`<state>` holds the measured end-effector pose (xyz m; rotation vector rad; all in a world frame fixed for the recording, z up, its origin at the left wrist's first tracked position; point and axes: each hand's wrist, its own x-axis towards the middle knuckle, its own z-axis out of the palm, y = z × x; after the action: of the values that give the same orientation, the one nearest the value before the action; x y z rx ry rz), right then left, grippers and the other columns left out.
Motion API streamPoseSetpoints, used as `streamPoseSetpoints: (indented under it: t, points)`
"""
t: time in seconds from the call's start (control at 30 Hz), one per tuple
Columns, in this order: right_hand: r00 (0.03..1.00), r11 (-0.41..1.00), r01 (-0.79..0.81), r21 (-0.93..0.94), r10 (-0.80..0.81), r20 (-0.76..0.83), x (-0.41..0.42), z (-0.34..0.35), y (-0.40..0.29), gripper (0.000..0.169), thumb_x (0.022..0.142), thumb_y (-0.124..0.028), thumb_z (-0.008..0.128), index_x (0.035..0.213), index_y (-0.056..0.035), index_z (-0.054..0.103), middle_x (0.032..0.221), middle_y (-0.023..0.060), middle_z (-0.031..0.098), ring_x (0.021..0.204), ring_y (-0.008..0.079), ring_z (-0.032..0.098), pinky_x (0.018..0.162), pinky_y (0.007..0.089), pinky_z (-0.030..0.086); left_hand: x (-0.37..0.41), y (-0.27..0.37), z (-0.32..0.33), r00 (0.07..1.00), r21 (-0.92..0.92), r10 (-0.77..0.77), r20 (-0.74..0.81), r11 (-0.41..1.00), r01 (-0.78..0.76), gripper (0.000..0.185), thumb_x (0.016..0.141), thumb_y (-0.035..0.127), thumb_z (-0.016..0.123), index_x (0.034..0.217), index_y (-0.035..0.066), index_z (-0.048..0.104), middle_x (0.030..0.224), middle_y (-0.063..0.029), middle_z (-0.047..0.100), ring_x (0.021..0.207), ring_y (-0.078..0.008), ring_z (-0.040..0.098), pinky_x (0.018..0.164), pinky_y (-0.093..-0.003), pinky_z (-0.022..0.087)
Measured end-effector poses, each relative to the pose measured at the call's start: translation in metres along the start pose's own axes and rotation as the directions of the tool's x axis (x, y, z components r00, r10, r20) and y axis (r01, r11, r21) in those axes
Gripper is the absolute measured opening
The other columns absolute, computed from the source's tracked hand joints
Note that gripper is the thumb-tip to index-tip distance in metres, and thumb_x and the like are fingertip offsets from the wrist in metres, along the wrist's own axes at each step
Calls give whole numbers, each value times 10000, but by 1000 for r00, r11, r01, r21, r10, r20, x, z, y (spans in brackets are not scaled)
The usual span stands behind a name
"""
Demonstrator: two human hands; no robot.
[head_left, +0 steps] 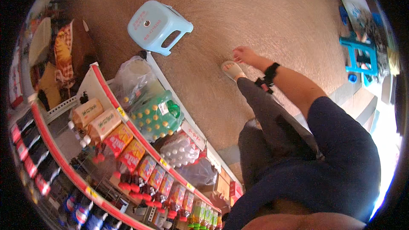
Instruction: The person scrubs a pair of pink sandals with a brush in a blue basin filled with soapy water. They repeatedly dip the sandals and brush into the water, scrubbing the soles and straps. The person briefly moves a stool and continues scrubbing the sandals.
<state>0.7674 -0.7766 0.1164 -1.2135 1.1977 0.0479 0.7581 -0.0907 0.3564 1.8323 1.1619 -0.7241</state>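
Observation:
My right hand (244,55) hangs over the brown floor with loosely bent fingers and nothing visible in it. A black band (271,72) with a small dark attachment circles its wrist. Just below and left of the hand is my foot in a light sandal (233,70). Farther up and left stands a light-blue plastic stool (153,25) bearing red writing. A dim skin-toned shape (219,199) shows at the near end of the shelves; whether it is my left hand is unclear.
Red-edged store shelves (127,124) run along the left, holding packaged drinks and cola bottles (80,214). Plastic-wrapped green bottles (156,115) lie on the lowest shelf. A turquoise stool (361,56) stands at the right, near a bright opening.

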Motion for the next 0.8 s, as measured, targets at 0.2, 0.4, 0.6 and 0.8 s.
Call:
streamPoseSetpoints:
  t: [0.2,0.4,0.6,0.8]
  points:
    - [969,901,11,433,-118,219,168,138,-62,328,902,-331,522,1051,-39,510,945,73,546,704,192,596,643,336,534,-32,22,84,969,90,-149,-199,981,169,372,886,297,512,1230,171,450,921,-78,522,685,-225,540,494,-289,415]
    - [908,212,-416,884,146,392,276,203,-151,341,900,-116,483,1168,48,349,1077,224,526,983,332,590,841,397,522,-58,42,139,927,172,-211,-308,946,273,383,888,300,504,1244,175,439,977,-73,519,733,-231,543,539,-312,425]
    - [970,223,-243,944,38,241,250,155,-127,114,890,-188,500,799,-119,502,751,21,465,734,200,474,811,556,381,-52,89,139,944,314,-159,-288,916,249,394,890,302,495,1258,178,429,1033,-67,517,780,-237,545,584,-336,434]
    - [966,4,110,994,236,-108,164,27,-80,128,906,-184,520,804,-106,521,755,-4,453,690,144,400,652,289,367,-1,176,128,991,550,0,-136,832,76,405,892,304,487,1272,182,418,1089,-62,514,827,-243,547,629,-359,443]
